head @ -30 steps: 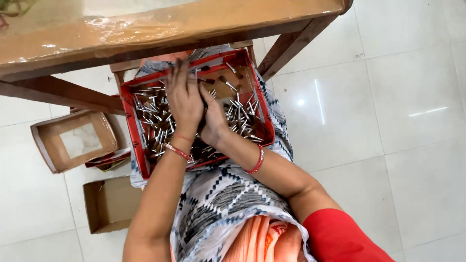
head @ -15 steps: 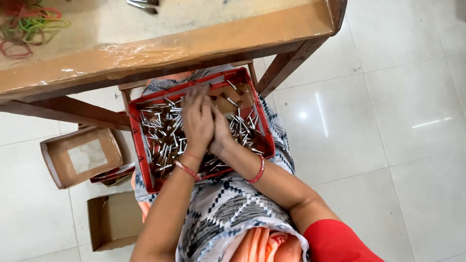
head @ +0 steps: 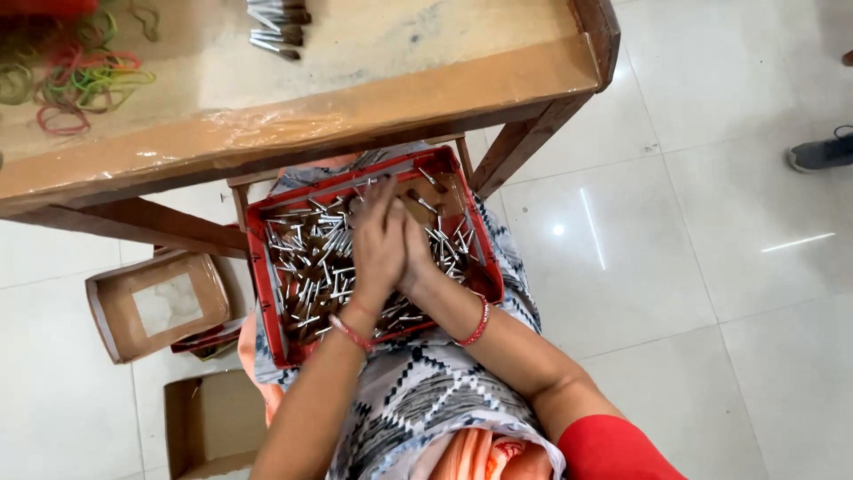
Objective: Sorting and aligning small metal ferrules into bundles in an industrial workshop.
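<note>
A patterned black-and-white cloth (head: 418, 404) is seen nearest, over the lap, with a red sleeve (head: 613, 449) at lower right. A red plastic crate (head: 267, 293) is rested on the lap, filled with small metal-tipped brown sticks (head: 311, 258). Both hands are pressed together inside the crate: left hand (head: 378, 244) laid flat, fingers extended and close together; right hand (head: 418, 258) tucked against it from the right. Whether sticks are held between the palms cannot be told; the inner faces are hidden. Red bangles are worn on both wrists.

On the floor left of the crate, an open brown cardboard box (head: 111, 307) and a second one (head: 191, 427) nearer are seen. Beyond the crate, a wooden table (head: 355, 98) wrapped in clear film is seen, with coloured rubber bands (head: 75, 76) at far left and a small bundle of sticks (head: 280, 27) at the top edge. A dark shoe (head: 822, 151) is visible at the far right on white tiles.
</note>
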